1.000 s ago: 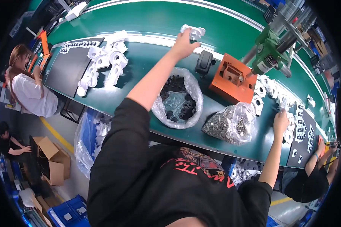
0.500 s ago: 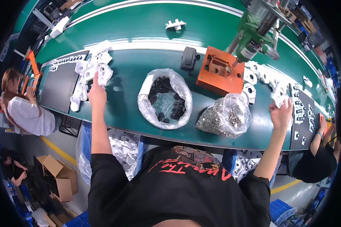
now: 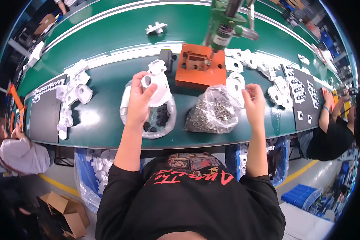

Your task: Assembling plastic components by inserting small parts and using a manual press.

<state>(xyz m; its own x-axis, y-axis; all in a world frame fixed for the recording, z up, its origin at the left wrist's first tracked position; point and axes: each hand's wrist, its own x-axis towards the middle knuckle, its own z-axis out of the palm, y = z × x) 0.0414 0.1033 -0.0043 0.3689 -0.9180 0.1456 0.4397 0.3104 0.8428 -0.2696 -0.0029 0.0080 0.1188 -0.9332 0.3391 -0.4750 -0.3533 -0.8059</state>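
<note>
My left hand (image 3: 138, 105) is closed on a white plastic housing (image 3: 161, 93) with a round collar, held up over the clear bag of black round parts (image 3: 171, 124). The housing and hand hide part of that bag. My right hand (image 3: 255, 105) has loosely curled fingers with a gap between thumb and forefinger, and nothing shows in it. It is just right of a white housing (image 3: 235, 85) and the clear bag of small metal pieces (image 3: 210, 114). Beyond these stands the orange fixture (image 3: 194, 80) under a green press (image 3: 224, 34).
White parts lie in piles at left (image 3: 74, 92) and right (image 3: 281, 94), beside dark trays (image 3: 48, 114) of small parts. One white part (image 3: 156, 28) sits on the green conveyor (image 3: 120, 36). People work at both sides. Blue bins (image 3: 282, 160) stand below the table edge.
My left hand has left the left pile and moved right with a white housing. My right hand has let go of a white part at the right pile and moved left. The view has shifted right.
</note>
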